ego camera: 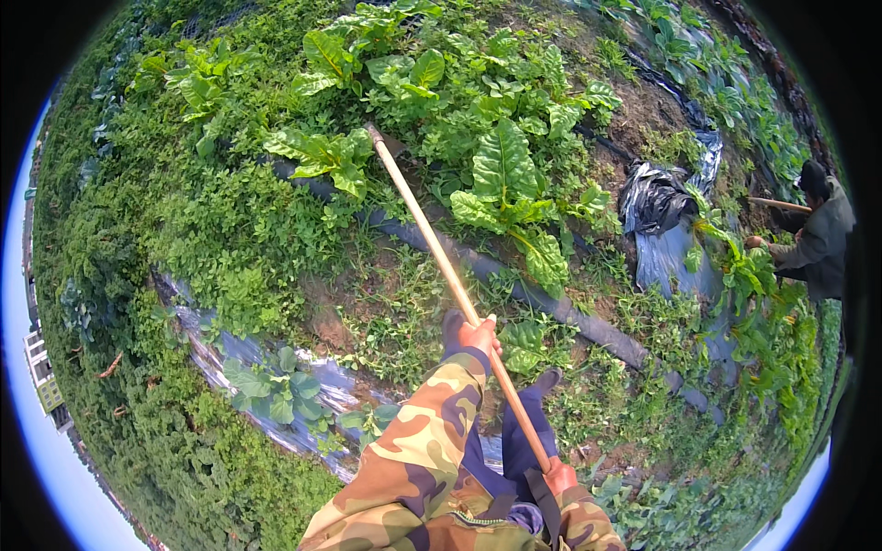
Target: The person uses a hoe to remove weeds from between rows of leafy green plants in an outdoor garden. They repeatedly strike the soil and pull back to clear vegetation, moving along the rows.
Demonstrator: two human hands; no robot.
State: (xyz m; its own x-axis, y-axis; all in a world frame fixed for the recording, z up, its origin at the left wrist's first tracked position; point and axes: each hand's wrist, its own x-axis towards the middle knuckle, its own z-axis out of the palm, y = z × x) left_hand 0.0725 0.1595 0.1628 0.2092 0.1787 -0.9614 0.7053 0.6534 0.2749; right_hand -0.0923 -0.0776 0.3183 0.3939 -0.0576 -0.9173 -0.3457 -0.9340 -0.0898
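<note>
My left hand (480, 337) is closed around the middle of a long wooden handle of a hoe (441, 255). Lower down, my right hand (559, 475) grips the same handle close to its near end. The hoe's metal head (393, 144) lies among weeds at the top centre, its blade partly hidden by leaves. Just left of that head grows a chard plant (324, 155); a larger chard plant (505, 165) stands to its right. A dark drip hose or strip of mulch film (489, 268) runs diagonally beneath the handle.
Torn plastic mulch (207, 355) with broad-leaved seedlings (279, 386) lies at left. Crumpled black plastic film (658, 200) is bunched at right. Farther right a person (816, 234) crouches beside chard, near another wooden handle (778, 204). My shoes (548, 380) stand on weedy soil.
</note>
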